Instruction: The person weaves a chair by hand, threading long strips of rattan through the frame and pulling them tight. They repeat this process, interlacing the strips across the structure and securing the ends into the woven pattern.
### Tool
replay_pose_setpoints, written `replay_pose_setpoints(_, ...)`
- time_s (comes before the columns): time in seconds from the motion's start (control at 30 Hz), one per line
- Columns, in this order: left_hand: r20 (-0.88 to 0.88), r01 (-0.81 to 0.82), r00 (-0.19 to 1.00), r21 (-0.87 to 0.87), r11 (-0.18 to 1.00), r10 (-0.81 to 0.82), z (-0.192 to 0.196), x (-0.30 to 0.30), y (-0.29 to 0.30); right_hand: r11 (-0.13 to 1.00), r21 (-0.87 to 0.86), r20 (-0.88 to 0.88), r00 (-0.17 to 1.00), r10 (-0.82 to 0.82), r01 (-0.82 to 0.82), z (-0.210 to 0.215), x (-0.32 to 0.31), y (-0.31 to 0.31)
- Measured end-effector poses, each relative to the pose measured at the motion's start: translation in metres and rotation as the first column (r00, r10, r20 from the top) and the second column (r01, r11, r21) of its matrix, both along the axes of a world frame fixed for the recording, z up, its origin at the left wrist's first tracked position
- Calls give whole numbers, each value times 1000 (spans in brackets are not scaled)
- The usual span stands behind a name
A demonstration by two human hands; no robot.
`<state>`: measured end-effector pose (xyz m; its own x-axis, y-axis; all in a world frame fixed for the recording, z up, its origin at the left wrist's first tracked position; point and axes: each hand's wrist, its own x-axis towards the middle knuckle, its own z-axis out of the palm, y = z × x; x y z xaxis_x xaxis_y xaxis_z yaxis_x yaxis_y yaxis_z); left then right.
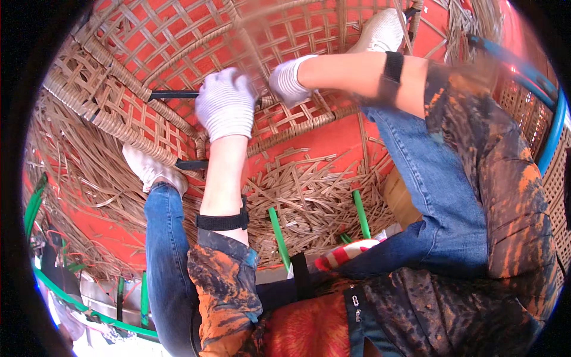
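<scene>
A large woven rattan frame (pixel 178 44), brown with open lattice and wrapped edges, lies before me on a red floor. My left hand (pixel 226 104), in a pale knitted glove, rests on its near part beside a black bar (pixel 173 94). Its fingers are curled, with their tips hidden. Just to the right, my right hand (pixel 289 80) is closed above the lattice in a similar glove, its fingers turned out of sight. A blurred light-brown strip (pixel 253 44) shows above and between the hands. Which hand holds it, I cannot tell.
Loose rattan strips (pixel 89 154) lie in a long bundle at left. Short cuttings (pixel 315 190) cover the floor between my legs. My white shoes (pixel 383 33) flank the frame. Green bars (pixel 279 238) stand near my seat, and a blue tube (pixel 550 131) curves at right.
</scene>
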<state>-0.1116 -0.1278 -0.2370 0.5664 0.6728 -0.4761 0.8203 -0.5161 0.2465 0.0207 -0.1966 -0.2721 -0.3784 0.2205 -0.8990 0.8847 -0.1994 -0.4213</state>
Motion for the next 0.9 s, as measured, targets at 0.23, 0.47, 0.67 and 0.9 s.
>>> replay_pose_setpoints(0.23,-123,-91,992,-583,807,23,-38,17,-23,948,299,-537,803,259,-106,116,-15,9)
replay_pose_setpoints(0.47,-20,-52,999,-303,951,49,-71,-23,-27,981,-187,-505,852,-141,52,108,11,20)
replay_pose_setpoints(0.67,47,-107,990,-382,918,135,-85,7,-52,795,-44,-9,796,-605,605,20,68,1)
replay_pose_setpoints(0.9,-122,-103,990,-350,931,64,-55,23,-25,460,-324,-91,457,-885,827,-19,43,-6)
